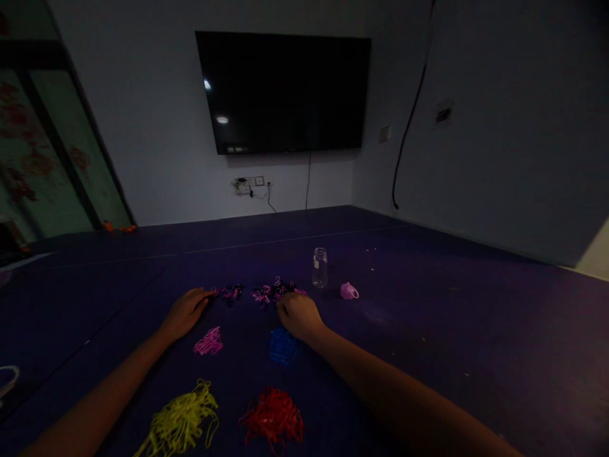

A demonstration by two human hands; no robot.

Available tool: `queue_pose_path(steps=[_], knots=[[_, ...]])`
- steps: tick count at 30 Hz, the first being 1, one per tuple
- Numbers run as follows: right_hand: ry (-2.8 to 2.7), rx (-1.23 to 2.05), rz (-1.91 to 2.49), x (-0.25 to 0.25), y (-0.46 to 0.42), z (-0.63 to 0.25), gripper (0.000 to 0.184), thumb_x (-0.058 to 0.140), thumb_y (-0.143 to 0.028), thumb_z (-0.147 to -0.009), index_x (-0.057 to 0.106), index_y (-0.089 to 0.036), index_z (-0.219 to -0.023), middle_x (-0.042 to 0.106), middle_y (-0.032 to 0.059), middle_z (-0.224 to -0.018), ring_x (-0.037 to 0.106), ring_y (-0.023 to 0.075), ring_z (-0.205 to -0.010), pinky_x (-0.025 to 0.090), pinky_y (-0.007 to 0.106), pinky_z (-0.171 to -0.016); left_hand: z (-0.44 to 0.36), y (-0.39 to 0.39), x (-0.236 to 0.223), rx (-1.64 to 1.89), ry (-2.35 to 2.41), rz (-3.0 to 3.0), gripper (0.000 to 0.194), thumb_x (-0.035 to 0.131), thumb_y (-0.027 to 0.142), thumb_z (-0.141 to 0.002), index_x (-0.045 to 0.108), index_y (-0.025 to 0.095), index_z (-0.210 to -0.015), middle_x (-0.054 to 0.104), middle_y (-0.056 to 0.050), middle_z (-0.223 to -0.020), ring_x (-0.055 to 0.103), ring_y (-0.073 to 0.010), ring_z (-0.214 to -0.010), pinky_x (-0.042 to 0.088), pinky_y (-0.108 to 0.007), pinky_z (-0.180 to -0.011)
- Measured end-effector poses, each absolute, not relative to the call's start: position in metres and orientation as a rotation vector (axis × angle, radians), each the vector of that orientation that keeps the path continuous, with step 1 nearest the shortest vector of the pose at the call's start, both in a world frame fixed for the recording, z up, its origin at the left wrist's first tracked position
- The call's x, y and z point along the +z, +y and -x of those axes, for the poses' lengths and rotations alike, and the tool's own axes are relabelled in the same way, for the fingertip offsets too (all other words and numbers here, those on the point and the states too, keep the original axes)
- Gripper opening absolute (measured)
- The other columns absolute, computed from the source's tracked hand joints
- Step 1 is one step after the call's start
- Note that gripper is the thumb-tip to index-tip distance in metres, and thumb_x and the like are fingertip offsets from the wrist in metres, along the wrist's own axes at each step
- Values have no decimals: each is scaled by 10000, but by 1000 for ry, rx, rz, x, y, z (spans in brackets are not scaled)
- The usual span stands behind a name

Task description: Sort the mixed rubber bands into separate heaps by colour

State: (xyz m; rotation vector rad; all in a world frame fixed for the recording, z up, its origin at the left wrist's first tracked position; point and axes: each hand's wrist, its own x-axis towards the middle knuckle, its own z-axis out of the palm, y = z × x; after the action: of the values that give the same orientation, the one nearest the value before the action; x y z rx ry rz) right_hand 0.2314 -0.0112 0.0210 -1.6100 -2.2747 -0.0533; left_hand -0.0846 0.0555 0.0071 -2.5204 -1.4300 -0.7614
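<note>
My left hand (187, 311) rests on the dark purple surface with its fingers stretched out and the thumb apart. Its fingertips touch the edge of a small heap of pink and black rubber bands (229, 292). Over a larger mixed heap of pink and black bands (276, 291), my right hand (299, 314) is curled downward, and its fingertips are hidden. Nearer to me lie a small pink pile of bands (208, 341) and a blue pile (282, 346) just below my right wrist. Closest are a yellow pile (183, 419) and a red pile (273, 417).
A clear open jar (320, 270) stands beyond my right hand, with a pink lid with a loop (349, 291) beside it. White bits dot the purple surface (428, 304). A wall with a television (290, 95) rises behind. A white ring-shaped edge (9, 374) shows at far left.
</note>
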Motion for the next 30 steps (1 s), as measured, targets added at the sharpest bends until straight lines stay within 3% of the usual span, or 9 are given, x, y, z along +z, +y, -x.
queue_pose_path(steps=[7, 30], knots=[[-2282, -26, 1601, 26, -15, -232, 308, 362, -239, -898, 651, -139, -863, 671, 98, -945, 615, 185, -888, 394, 247, -730, 80, 49, 12, -809, -1514, 2478, 412, 323, 380, -886, 645, 185, -1053, 686, -87, -955, 619, -229, -902, 491, -372, -816], [-2276, -18, 1624, 28, -16, -232, 305, 363, -237, -902, 649, -132, -893, 670, 107, -963, 615, 185, -901, 397, 247, -739, 83, 57, 8, -754, -1371, 2607, 386, 334, 355, -889, 645, 239, -1087, 673, -60, -1079, 569, -217, -1033, 451, -396, -913]])
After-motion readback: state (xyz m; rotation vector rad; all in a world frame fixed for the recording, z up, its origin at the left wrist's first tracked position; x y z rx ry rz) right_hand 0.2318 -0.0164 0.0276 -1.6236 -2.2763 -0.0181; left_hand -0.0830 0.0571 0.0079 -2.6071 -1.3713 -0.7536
